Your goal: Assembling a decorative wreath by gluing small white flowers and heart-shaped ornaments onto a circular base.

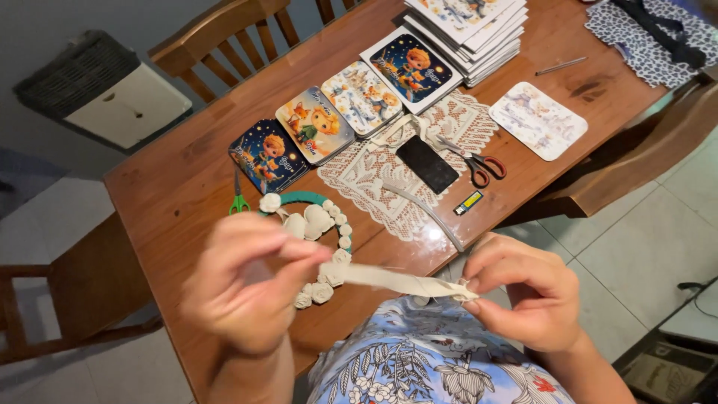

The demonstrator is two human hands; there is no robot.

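Across a brown wooden dining table (187, 179), seen from above, craft supplies spread out beside wooden chairs (224, 37). A white lace doily (374, 187) lies at the table's centre, with a black rectangular phone (426, 164) on it. A row of four illustrated rounded cards (314, 123) runs diagonally from the near left toward a stack of matching printed cards (471, 26) at the far edge, and a pale illustrated card (538, 120) sits alone to the right. A teal hoop trimmed with cream fabric roses (318, 224) rests near the table's front edge, just beyond the hands. Red-handled scissors (479, 164) lie on the doily's right edge, green-handled scissors (238, 198) by the hoop, and a small yellow lighter (469, 202) near the doily's corner.

Closest to the camera, a twisted cream fabric strip (396, 282) stretches between both hands, above the table's front edge. Its long axis runs nearly horizontal, left to right, tilting slightly downward toward the right. The left hand (247, 288), blurred, pinches the strip's wider left end between thumb and fingers. The right hand (523, 295) pinches the tightly twisted right end at its fingertips. The hands are held well apart, each clamped on the strip.
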